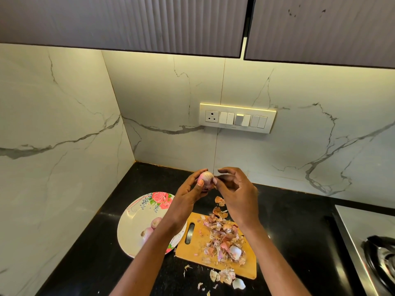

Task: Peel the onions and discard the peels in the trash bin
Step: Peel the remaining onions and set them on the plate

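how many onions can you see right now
3: one onion held up in the left hand, two onions on the flowered plate. The left forearm may hide more there.

Floral plate [136, 212], wooden cutting board [193, 248], wall switch panel [237, 118], seemingly gas stove [372, 242]

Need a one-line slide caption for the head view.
Left hand holds an onion while right hand picks at its skin, above peels on the board.

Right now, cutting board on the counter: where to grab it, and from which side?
Take the cutting board by its slotted handle end, coming from the plate side. That end is bare; the peels cover the rest, so keep it level.
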Demonstrator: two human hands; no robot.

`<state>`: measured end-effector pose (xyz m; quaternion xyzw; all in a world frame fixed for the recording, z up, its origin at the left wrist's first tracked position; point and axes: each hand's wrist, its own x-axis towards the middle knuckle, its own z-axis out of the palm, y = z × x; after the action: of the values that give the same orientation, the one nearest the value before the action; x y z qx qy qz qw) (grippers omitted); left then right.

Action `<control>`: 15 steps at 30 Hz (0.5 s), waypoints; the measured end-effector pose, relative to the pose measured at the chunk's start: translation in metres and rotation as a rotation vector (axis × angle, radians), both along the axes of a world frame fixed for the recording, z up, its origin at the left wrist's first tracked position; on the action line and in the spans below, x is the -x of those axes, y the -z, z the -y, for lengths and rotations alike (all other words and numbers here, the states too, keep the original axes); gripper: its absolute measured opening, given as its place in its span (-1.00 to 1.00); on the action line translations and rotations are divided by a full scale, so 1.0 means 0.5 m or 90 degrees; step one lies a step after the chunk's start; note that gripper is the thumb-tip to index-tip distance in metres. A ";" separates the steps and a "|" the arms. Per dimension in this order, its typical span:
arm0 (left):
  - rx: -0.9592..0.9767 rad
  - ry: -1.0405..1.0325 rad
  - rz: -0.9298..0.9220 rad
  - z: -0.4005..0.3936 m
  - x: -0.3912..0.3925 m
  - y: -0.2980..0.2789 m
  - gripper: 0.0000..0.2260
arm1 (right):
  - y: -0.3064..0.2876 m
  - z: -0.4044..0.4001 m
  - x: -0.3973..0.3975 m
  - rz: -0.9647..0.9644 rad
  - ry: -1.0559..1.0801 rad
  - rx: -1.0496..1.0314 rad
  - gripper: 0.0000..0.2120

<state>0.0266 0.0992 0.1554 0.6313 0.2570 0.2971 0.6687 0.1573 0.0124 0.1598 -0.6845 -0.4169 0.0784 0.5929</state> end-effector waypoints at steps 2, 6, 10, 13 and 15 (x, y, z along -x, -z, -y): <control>0.015 -0.002 0.003 0.003 0.003 0.004 -0.67 | 0.002 0.000 0.003 -0.026 0.000 0.000 -0.69; 0.054 -0.028 0.017 0.008 0.003 0.008 -0.64 | 0.005 -0.001 0.001 -0.099 0.020 -0.024 -0.72; 0.148 -0.046 0.073 0.012 0.004 0.014 -0.69 | 0.015 -0.002 0.000 -0.155 0.027 -0.027 -0.75; 0.153 -0.051 0.066 0.017 0.000 0.015 -0.68 | 0.016 -0.005 0.003 -0.162 0.004 -0.016 -0.80; 0.137 -0.062 0.052 0.019 -0.004 0.011 -0.61 | 0.011 -0.004 0.007 -0.163 -0.038 -0.002 -0.76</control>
<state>0.0285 0.0897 0.1499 0.5299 0.2904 0.3250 0.7275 0.1538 0.0143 0.1546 -0.6550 -0.3583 0.1822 0.6398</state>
